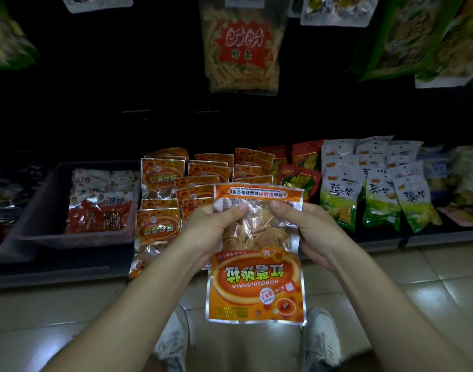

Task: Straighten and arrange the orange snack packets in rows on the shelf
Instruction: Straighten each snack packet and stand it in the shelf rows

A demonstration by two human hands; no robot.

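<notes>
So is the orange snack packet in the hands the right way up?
No, the orange plastic snack packet is upside down; its printed lettering reads inverted.

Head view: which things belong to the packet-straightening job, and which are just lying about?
Job: held orange packet, gripped by left hand and right hand; shelved orange packets.
Lying about: grey bin, red packets, green-and-white packets, hanging bag.

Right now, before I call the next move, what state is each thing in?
Held packet, upside down, in the air.
Left grip, pinches its left side.
Right grip, pinches its right side.
Shelf packets, upright, rows uneven.
Green packets, upright in rows.
Grey bin, holds red and white packets.
Hanging bag, hangs above.
</notes>
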